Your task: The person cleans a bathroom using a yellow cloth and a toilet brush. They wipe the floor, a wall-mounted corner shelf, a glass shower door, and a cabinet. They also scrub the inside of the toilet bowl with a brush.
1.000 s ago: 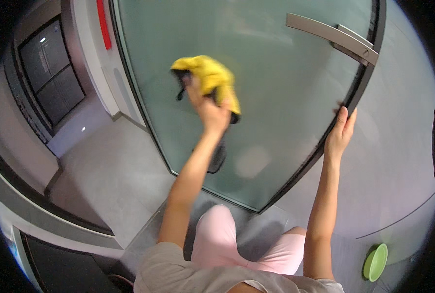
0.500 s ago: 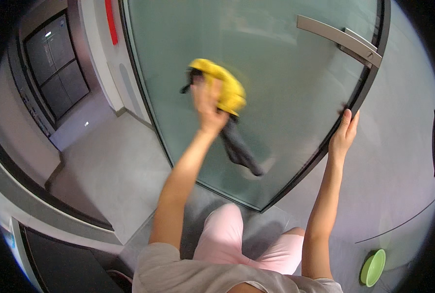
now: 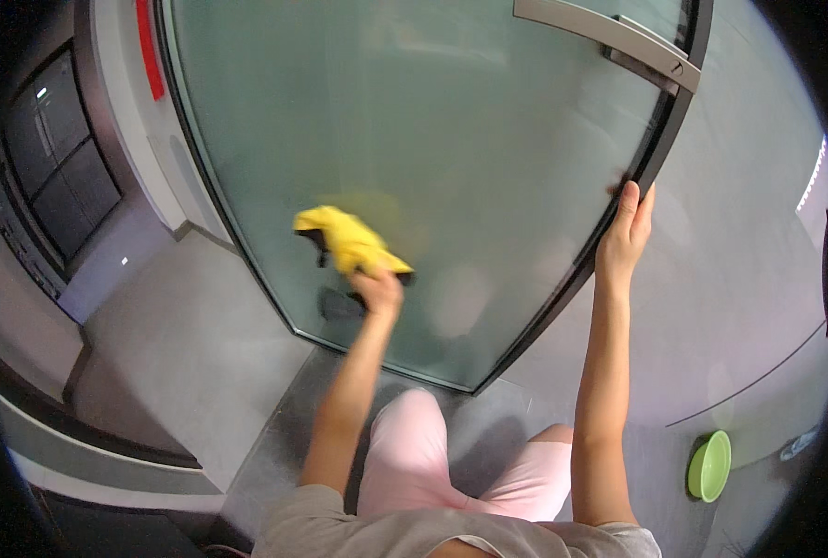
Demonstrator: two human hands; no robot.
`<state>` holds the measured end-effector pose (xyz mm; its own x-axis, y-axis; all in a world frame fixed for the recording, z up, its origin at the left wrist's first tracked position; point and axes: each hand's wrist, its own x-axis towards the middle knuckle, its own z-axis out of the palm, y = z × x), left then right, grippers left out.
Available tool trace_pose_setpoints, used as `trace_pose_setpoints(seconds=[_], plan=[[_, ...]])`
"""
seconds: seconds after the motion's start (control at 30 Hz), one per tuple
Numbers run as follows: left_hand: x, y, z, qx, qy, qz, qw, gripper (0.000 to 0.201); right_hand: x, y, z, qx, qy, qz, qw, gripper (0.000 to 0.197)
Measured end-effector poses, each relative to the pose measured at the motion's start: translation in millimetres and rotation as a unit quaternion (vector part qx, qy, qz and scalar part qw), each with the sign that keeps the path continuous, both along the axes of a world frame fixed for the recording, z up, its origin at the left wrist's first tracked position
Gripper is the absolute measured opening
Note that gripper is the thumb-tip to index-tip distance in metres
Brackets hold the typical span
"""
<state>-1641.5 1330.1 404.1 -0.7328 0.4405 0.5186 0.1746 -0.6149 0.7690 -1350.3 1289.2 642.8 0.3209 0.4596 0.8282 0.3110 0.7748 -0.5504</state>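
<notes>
Nearest: grey-beige shirt (image 3: pixel 414 532) at the bottom, then light pink trousers (image 3: pixel 403 451), knees bent and spread apart. To the right, near, a light green basin (image 3: pixel 709 467), oval in this view, well apart from both hands.

Left hand (image 3: pixel 378 290), reaching out ahead of the left knee: fingers closed on a yellow cloth (image 3: pixel 344 238) with black at its edges. Cloth lies against the lower left part of a frosted glass door (image 3: pixel 460 158), bunched, its longer side sloping down to the right. A dark grey patch (image 3: pixel 341 305) shows just below it; cannot tell whether it is cloth or reflection.

Right hand (image 3: pixel 624 240), arm extended: grips the right edge of the dark door frame (image 3: pixel 676 119), thumb on the near side, other fingers partly hidden. No cloth in this hand.

Farther up on the right, a flat metal handle (image 3: pixel 609 39) crosses the frame, well above the right hand.

Beyond the door's left edge: pale grey floor (image 3: pixel 191 316), a red strip (image 3: pixel 149 51) on a white wall, and farthest left a dark panelled door (image 3: pixel 60 158).
</notes>
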Motion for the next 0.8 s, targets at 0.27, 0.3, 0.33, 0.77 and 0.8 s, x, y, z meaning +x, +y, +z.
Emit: trace_pose_setpoints(seconds=[0.27,0.3,0.33,0.77,0.8], plan=[[161.8,-41.5,-6.5,0.167,0.626,0.027,0.761,0.049,-1.8,6.3,2.2,0.008,-0.004,-0.001,1.000,0.039],[150.4,-42.7,-7.9,0.144,0.615,0.032,0.775,0.046,-6.0,5.5,2.1,0.024,-0.008,-0.015,1.000,0.039],[136.9,-43.2,-4.0,0.126,0.602,0.033,0.788,0.044,2.2,11.0,-2.0,0.036,-0.005,-0.021,0.999,0.039],[-259.3,22.9,36.1,-0.079,-0.102,0.190,0.973,0.066,8.7,18.7,-7.5,0.020,0.004,-0.042,0.999,0.035],[-262.0,24.4,24.2,-0.072,-0.123,0.187,0.972,0.066,11.2,18.9,-9.4,0.020,0.008,-0.039,0.999,0.035]])
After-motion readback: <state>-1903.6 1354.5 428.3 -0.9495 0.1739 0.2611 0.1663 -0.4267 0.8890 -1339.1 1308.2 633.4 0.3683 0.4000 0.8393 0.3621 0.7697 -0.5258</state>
